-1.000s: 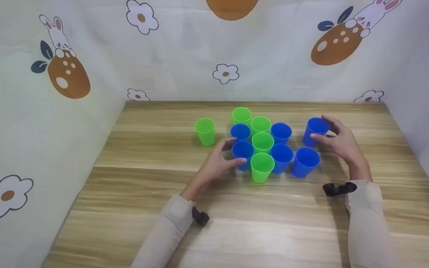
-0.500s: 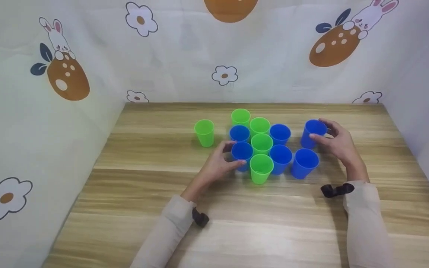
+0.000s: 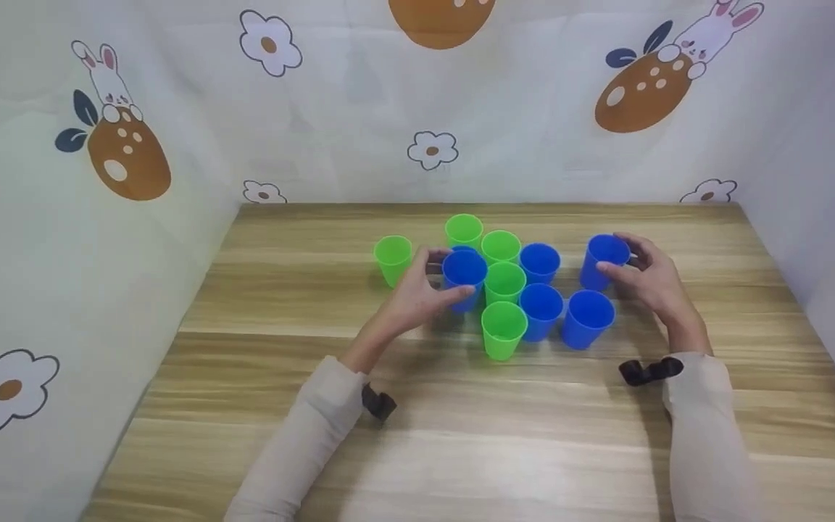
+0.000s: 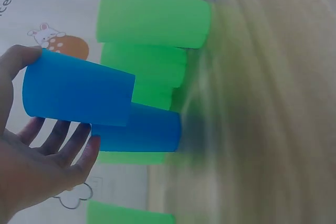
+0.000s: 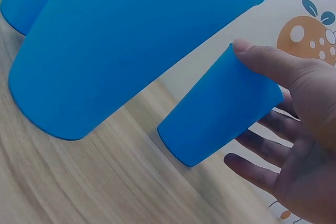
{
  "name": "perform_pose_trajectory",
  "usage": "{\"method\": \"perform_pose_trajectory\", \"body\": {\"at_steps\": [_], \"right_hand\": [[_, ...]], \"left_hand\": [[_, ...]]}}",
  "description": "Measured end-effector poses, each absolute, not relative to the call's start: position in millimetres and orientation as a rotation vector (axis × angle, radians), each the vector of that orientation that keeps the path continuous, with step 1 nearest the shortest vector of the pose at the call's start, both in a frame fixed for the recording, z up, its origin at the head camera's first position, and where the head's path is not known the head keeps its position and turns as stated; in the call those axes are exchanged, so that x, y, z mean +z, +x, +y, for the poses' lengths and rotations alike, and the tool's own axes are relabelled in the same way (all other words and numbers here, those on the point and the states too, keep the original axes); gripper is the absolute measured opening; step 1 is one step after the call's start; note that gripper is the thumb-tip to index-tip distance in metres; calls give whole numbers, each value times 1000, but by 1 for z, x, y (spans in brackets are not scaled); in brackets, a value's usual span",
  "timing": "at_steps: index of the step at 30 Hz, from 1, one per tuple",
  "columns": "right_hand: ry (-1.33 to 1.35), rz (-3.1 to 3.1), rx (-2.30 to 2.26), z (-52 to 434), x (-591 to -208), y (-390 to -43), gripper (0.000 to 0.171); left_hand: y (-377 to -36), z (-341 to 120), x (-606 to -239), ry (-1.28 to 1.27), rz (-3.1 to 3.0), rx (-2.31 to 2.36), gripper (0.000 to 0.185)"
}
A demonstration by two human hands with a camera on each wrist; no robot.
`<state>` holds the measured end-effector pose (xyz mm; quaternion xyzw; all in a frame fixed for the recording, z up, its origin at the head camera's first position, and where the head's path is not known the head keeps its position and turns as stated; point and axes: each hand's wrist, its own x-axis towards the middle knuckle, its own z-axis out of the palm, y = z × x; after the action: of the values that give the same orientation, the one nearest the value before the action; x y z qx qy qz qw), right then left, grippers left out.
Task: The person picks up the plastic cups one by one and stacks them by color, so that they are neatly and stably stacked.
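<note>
My left hand (image 3: 417, 296) grips a blue cup (image 3: 464, 274) by its sides, thumb on the near side and fingers behind. In the left wrist view this held blue cup (image 4: 79, 87) is raised off the table, overlapping a second blue cup (image 4: 147, 132) that stands behind it. At the right, my right hand (image 3: 651, 281) has thumb and fingers round another blue cup (image 3: 601, 267), upright at the back right. The right wrist view shows the thumb at the rim of that blue cup (image 5: 220, 108), with the fingers along its far side.
A column of green cups (image 3: 504, 330) stands right of the left hand, with blue cups (image 3: 539, 312) beside it. One blue cup (image 3: 587, 320) stands nearer than the right hand's cup. A lone green cup (image 3: 393, 257) is at the left. Patterned cloth (image 3: 345, 109) backs the wooden table (image 3: 461, 435).
My left hand has lifted its blue cup and moved it away from me, up over the blue cup behind. My right hand stays with its cup; the whole view shifts slightly.
</note>
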<state>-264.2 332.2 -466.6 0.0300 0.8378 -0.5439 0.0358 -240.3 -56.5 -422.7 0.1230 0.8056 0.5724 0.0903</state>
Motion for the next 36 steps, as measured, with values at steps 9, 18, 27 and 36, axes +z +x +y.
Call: {"method": "perform_pose_trajectory", "body": {"at_steps": [9,18,27,36], "right_hand": [[94,2557,-1690,333,-471,-265,87],[94,2556,-1704,333,-473,-264,85],[111,2523,-1682,330,-466,-259,86],[93,2542,-1712,333,-473,-265,83]], "left_hand": [[-257,-49,-385,407,2487,1535,71],[-269,-9,-357,470,2470,1526,69],[-279,40,-353,514,2442,1613,68],[-288,85,-350,473,2453,1574,71]]}}
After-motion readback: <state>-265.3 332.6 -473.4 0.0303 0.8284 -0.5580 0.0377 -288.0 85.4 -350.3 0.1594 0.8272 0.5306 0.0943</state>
